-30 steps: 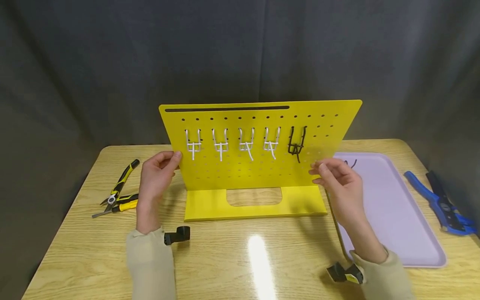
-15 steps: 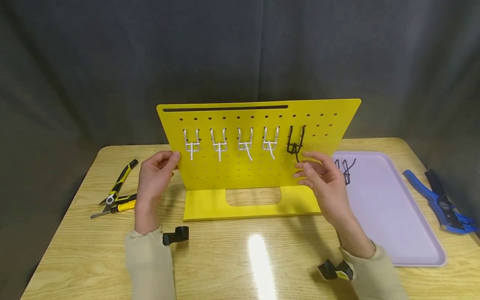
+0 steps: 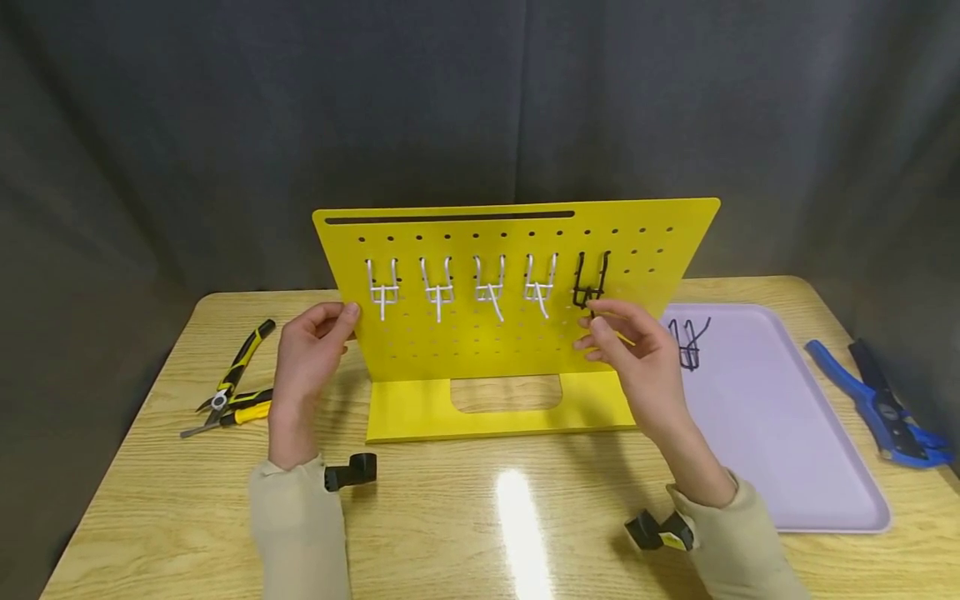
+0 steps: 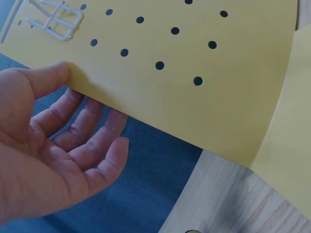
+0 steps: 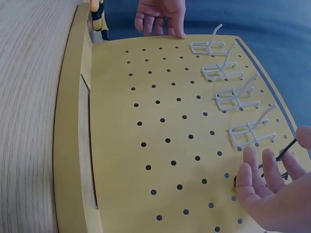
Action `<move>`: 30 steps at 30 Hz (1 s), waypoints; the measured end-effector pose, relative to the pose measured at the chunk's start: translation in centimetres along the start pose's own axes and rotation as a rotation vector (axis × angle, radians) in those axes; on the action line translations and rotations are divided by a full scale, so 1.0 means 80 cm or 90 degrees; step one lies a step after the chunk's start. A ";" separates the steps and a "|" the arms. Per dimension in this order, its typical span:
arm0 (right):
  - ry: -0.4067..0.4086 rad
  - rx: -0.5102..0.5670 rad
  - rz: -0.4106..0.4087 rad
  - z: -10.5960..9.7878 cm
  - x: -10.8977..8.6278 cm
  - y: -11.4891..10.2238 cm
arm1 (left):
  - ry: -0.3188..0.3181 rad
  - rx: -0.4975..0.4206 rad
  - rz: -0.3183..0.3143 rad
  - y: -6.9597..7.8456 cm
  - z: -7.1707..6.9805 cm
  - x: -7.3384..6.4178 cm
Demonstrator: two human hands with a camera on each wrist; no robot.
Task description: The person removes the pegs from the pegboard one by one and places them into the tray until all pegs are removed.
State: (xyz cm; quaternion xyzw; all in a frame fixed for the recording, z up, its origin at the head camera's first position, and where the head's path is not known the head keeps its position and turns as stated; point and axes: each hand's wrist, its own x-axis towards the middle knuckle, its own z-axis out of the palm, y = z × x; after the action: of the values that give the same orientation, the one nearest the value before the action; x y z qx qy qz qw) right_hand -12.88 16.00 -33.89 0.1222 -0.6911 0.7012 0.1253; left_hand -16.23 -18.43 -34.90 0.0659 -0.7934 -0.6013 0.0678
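A yellow pegboard [image 3: 465,350] stands upright on its folded base. My left hand [image 3: 311,358] holds the board's left edge, thumb on the front face and fingers behind, as the left wrist view shows. Several white wire hooks [image 3: 438,293] hang in a row across the board. At the right end of that row a black wire hook [image 3: 581,292] sits with its upper ends at the holes. The fingers of my right hand [image 3: 637,358] are around its front prong, thumb at the tip in the right wrist view. This hand partly hides the black hook there.
On the right a lilac tray [image 3: 780,433] carries another black hook [image 3: 688,346]. Beyond it lie blue-handled pliers [image 3: 885,408]. To the left are yellow-and-black pliers [image 3: 238,371] and a yellow-handled screwdriver [image 3: 243,414]. A dark curtain [image 3: 480,100] hangs behind the wooden table [image 3: 420,517].
My right hand has moved left from the board's right side to the black hook's prong, uncovering the hook on the tray. My left hand stays at the board's edge.
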 end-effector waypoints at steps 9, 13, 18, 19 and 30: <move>-0.004 -0.036 -0.024 -0.003 0.004 -0.001 | 0.003 0.010 -0.007 0.002 0.000 0.001; -0.013 -0.044 -0.021 -0.004 0.003 -0.002 | 0.004 0.013 -0.008 0.001 0.000 0.002; -0.012 -0.056 -0.007 -0.006 0.001 -0.003 | 0.000 0.012 -0.014 0.000 0.002 0.001; -0.010 -0.057 -0.005 -0.006 0.001 -0.004 | -0.001 0.009 -0.014 0.000 0.002 0.001; -0.010 -0.061 -0.013 -0.007 -0.005 -0.012 | -0.004 0.000 -0.011 0.000 0.000 0.001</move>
State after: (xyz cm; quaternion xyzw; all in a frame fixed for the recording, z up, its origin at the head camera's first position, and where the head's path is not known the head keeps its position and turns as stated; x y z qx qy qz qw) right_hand -12.17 16.58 -33.10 0.1282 -0.7238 0.6649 0.1328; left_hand -16.30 -18.47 -34.89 0.0705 -0.7930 -0.6021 0.0603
